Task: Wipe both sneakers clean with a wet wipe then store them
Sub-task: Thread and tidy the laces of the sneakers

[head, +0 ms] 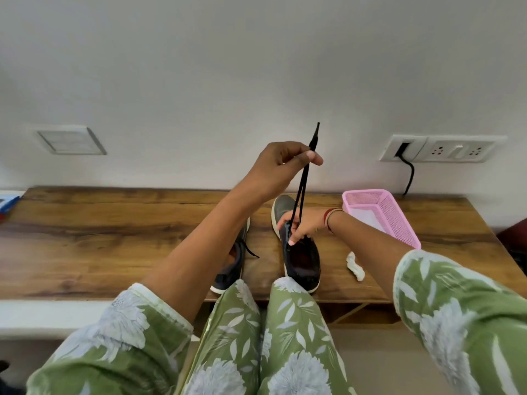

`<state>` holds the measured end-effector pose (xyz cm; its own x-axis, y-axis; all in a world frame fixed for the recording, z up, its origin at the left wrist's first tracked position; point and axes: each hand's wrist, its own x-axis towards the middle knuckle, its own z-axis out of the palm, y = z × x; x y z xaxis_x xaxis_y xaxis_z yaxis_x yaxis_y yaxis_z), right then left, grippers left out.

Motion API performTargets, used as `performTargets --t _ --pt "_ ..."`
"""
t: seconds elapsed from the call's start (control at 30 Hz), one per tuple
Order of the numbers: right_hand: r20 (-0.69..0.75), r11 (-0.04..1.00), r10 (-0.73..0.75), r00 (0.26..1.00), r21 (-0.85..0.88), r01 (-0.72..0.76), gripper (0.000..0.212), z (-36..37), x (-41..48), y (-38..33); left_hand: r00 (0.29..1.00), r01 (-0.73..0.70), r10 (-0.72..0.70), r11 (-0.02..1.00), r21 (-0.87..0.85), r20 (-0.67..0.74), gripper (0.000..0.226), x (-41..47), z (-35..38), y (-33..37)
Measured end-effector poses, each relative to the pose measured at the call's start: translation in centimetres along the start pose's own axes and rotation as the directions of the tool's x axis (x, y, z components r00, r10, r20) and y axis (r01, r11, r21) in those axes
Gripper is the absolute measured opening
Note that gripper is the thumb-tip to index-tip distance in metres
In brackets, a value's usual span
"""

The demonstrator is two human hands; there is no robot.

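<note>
The left grip point(285, 163) pinched the black lace point(302, 192), raised above the desk point(114, 238). The right grip point(299, 228) pinched the lace's lower part at the right sneaker point(303, 263), which stood on the desk beside the left sneaker point(231, 270). A crumpled wet wipe point(355, 266) lay to the right, near the pink basket point(383, 215).

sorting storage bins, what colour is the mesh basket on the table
The basket is pink; head view shows it.
</note>
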<state>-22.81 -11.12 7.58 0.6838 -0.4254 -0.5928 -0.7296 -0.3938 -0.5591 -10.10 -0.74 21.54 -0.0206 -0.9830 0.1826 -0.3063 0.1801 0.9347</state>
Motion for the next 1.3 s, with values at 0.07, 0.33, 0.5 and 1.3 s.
performTargets --t 0.07,0.33,0.5,1.3 --pt "0.051 0.999 -0.011 0.999 -0.031 0.013 0.014 -0.1 0.6 -0.3 1.000 0.001 -0.001 1.000 -0.005 0.012 0.022 0.2 -0.2 -0.4" --pt "0.064 0.999 -0.038 0.997 -0.009 0.039 0.008 -3.6 -2.5 -3.0 1.000 -0.021 0.021 1.000 -0.009 -0.014 0.020 0.3 -0.8 -0.8" --pt "0.004 0.987 -0.126 0.992 0.102 0.125 0.017 -6.6 -7.2 -6.9 0.998 -0.055 0.053 0.991 0.123 0.018 0.020 0.4 -1.3 0.0" --pt "-0.228 0.778 -0.220 0.949 0.546 0.311 0.016 -8.2 -11.3 -8.6 0.982 0.186 -0.185 0.981 0.046 -0.019 0.017 -1.4 2.2 -4.9"
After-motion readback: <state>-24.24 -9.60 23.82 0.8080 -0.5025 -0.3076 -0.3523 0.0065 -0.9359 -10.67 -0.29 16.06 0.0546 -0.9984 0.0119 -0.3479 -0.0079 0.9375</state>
